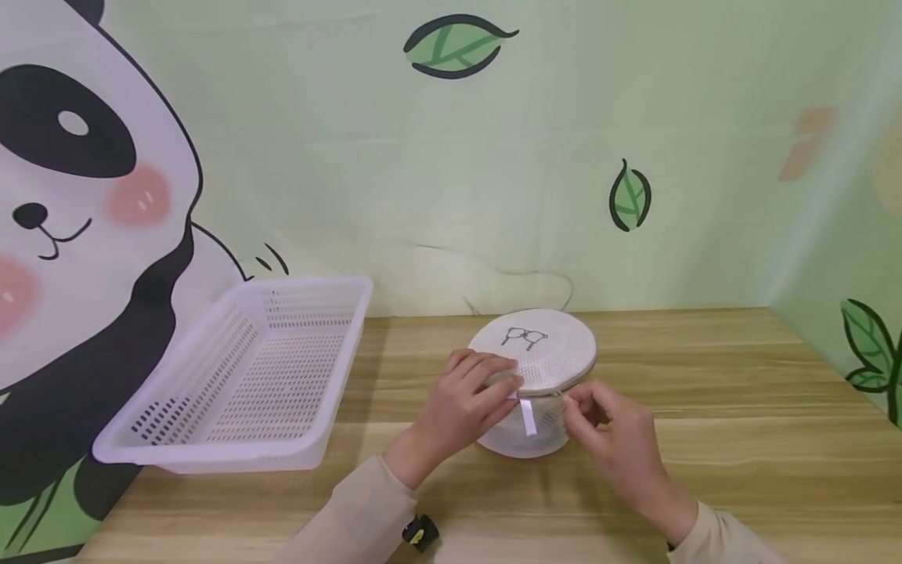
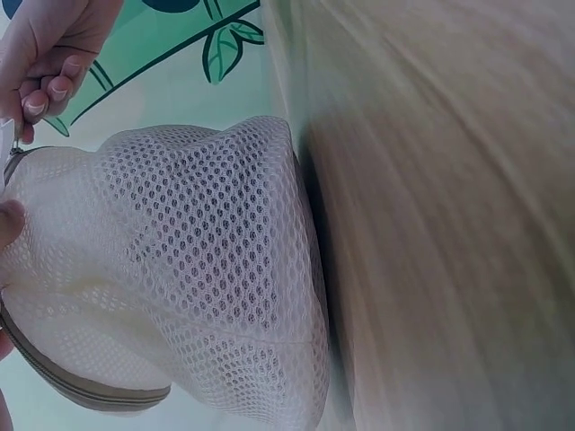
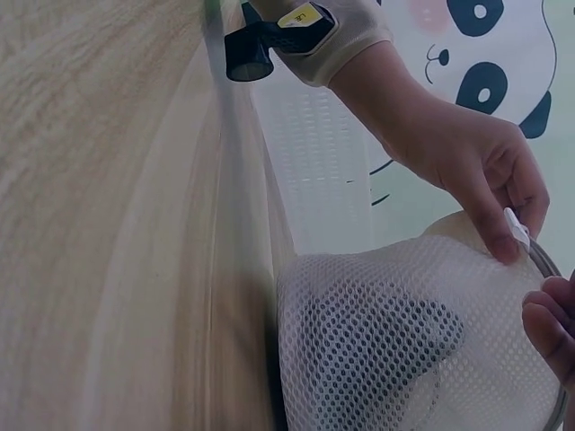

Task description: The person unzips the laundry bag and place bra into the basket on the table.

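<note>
A round white mesh laundry bag stands upright on the table, its flat lid printed with a small dark outline drawing. My left hand grips the near left of the rim, thumb and fingers around it by a white tab. At the front right of the rim, my right hand pinches the zipper pull with thumb and forefinger. The zipper curves along the rim in the left wrist view. Darker patches show through the mesh in the right wrist view; what they are, I cannot tell.
A white slotted plastic basket sits to the left on the wooden table. Behind stands a pale green backdrop with a panda and leaves. A black wrist camera is by the left sleeve.
</note>
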The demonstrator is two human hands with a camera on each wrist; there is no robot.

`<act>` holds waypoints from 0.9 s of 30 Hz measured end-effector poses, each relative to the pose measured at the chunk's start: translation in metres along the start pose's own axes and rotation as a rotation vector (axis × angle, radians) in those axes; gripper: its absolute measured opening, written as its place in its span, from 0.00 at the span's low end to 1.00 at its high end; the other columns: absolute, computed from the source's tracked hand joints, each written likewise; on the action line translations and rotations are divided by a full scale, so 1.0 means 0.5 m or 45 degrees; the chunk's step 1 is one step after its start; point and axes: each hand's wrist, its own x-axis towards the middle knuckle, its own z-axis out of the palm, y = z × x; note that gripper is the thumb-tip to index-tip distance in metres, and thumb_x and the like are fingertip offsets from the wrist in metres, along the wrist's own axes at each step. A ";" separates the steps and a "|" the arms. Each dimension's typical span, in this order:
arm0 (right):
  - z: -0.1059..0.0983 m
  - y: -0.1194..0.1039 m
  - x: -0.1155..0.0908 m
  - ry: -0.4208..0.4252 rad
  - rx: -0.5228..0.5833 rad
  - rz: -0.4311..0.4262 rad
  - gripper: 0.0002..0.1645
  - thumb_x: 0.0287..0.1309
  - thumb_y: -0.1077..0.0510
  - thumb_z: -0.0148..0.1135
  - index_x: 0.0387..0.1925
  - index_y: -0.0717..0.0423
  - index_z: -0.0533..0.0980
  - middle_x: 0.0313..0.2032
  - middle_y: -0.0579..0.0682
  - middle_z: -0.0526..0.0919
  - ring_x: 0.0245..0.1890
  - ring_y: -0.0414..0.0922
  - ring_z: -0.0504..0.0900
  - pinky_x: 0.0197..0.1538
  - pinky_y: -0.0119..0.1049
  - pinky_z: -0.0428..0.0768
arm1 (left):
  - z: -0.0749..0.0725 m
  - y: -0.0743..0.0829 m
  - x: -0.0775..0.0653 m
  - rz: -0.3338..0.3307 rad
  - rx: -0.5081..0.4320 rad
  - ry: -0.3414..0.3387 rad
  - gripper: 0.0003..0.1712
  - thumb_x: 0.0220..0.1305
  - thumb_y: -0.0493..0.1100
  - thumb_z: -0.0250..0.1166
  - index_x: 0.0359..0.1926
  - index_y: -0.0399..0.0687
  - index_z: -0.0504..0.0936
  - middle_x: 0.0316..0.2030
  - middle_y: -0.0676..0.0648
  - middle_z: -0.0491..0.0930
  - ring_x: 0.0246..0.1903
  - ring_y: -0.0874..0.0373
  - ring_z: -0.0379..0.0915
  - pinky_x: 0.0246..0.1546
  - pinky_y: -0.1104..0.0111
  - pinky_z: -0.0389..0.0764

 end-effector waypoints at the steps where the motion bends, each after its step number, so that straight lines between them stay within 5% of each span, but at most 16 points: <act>1: 0.000 0.000 0.001 0.000 0.018 0.013 0.11 0.47 0.75 0.64 0.24 0.58 0.75 0.17 0.42 0.77 0.19 0.25 0.71 0.20 0.18 0.73 | -0.001 0.000 0.000 -0.001 -0.002 0.004 0.12 0.50 0.43 0.73 0.37 0.48 0.84 0.42 0.48 0.84 0.42 0.57 0.80 0.46 0.65 0.78; 27: -0.002 0.005 0.003 0.034 0.060 0.076 0.11 0.47 0.75 0.65 0.23 0.57 0.76 0.16 0.42 0.77 0.18 0.22 0.70 0.18 0.17 0.72 | -0.014 -0.009 -0.010 -0.072 -0.138 -0.008 0.12 0.52 0.40 0.71 0.40 0.45 0.85 0.44 0.47 0.84 0.44 0.56 0.81 0.52 0.65 0.80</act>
